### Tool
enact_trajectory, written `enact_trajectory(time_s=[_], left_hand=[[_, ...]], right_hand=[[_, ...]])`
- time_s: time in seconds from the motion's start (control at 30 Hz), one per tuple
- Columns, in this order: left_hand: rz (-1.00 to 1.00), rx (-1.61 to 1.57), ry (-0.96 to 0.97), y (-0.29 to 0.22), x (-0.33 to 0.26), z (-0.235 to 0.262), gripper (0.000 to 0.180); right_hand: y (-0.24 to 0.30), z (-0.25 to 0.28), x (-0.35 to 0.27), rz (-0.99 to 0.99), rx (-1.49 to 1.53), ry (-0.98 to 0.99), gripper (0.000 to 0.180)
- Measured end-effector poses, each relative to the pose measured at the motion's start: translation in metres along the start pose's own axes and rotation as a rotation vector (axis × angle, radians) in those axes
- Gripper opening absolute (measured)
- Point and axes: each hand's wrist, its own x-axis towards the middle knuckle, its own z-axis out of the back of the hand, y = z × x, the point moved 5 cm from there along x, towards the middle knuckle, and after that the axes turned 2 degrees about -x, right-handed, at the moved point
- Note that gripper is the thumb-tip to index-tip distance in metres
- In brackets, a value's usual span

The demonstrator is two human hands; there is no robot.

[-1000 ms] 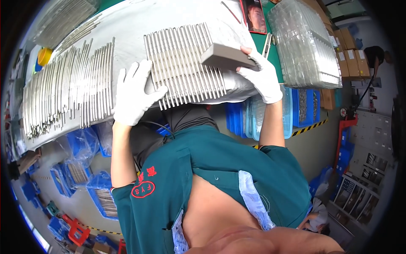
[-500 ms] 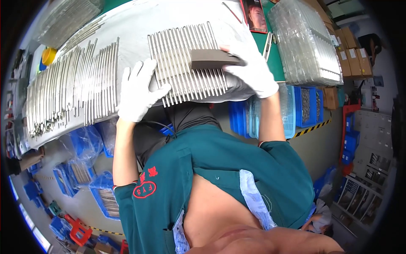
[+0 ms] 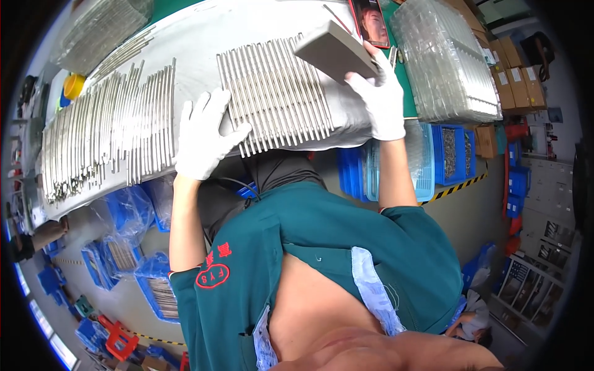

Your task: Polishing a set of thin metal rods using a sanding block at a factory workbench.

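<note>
Head view: right hand (image 3: 380, 99) has apparently lifted grey block (image 3: 334, 51) off rods (image 3: 275, 93).

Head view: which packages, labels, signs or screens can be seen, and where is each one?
Phone screen: top centre on the table, lit, red-framed upright rectangle.
Cardboard boxes: upper right, brown, with small white labels.
Plastic bags: lower left under the table, clear blue, crumpled.
Stacked clear trays: table's right end, transparent.

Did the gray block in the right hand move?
Yes. The gray block in the right hand was lying on the row of metal rods; now it is lifted and tilted above their far right end.
</note>
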Motion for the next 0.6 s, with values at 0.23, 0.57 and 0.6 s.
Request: enact_trajectory(time_s=[0.23,0.57,0.6], left_hand=[[0.042,-0.052,-0.048,0.007,0.001,-0.004,0.077],[0.046,0.108,-0.101,0.003,0.004,-0.012,0.086],[0.038,0.124,-0.111,0.002,0.004,-0.013,0.087]], right_hand=[[-0.007,0.026,-0.016,0.076,-0.397,0.294,0.055],[0.000,0.005,0.005,0.242,-0.420,0.370,0.050],[0.002,-0.002,0.004,0.294,-0.523,0.367,0.049]])
